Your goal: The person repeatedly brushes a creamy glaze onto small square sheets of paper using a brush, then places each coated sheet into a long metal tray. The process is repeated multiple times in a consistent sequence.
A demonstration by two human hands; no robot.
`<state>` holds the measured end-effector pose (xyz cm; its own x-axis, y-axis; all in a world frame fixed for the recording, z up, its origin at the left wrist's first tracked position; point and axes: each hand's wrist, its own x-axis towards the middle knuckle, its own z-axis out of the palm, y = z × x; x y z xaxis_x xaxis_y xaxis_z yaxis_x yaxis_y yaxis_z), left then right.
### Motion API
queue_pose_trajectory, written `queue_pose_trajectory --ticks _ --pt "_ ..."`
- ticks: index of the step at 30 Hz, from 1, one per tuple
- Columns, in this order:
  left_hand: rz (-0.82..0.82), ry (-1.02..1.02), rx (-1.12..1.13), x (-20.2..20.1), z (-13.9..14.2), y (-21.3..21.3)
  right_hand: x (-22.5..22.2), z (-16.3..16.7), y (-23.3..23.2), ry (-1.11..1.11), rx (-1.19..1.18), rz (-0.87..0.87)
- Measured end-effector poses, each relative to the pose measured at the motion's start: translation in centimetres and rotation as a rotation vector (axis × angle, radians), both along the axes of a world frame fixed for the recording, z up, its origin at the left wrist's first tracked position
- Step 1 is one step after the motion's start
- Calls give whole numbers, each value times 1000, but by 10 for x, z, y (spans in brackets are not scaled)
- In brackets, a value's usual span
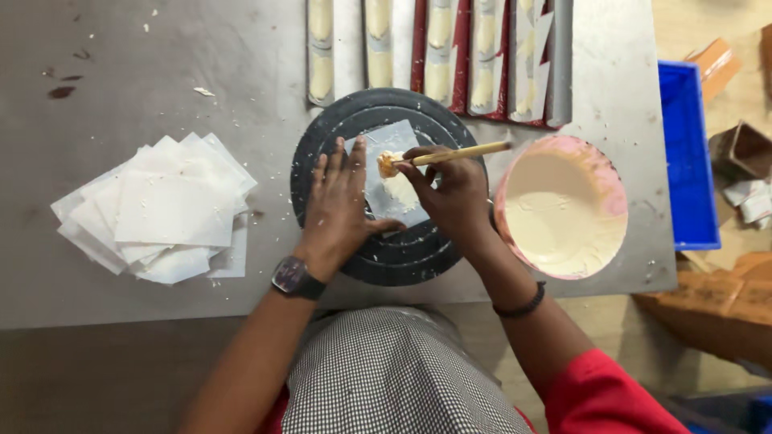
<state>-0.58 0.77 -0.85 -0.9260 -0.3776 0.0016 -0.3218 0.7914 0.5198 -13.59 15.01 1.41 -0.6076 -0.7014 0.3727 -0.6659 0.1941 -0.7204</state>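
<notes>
Creamy paste could smear onto the round black stand (402,261) if the paper square (392,173) there slips under the flat, open left hand (338,205) while the right hand (454,193) grips the brush (450,154).

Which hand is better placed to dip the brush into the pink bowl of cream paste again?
Right. The right hand already holds the wooden-handled brush, and the pink bowl of cream paste sits just to its right. The left hand lies flat, pinning the square white sheet on the round dark disc.
</notes>
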Motion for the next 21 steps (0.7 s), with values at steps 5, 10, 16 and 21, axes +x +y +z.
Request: queue_pose_trajectory --ticks 5,10,16,21 --pt "42 -3 40 0 2 2 -6 19 -20 149 101 -123" --pt "15 99 5 3 -2 1 -8 23 -15 208 114 57" --pt "11 30 26 0 -2 -1 -13 10 -3 60 138 -33" --pt "-19 53 8 0 -2 -2 -13 20 2 267 203 -8"
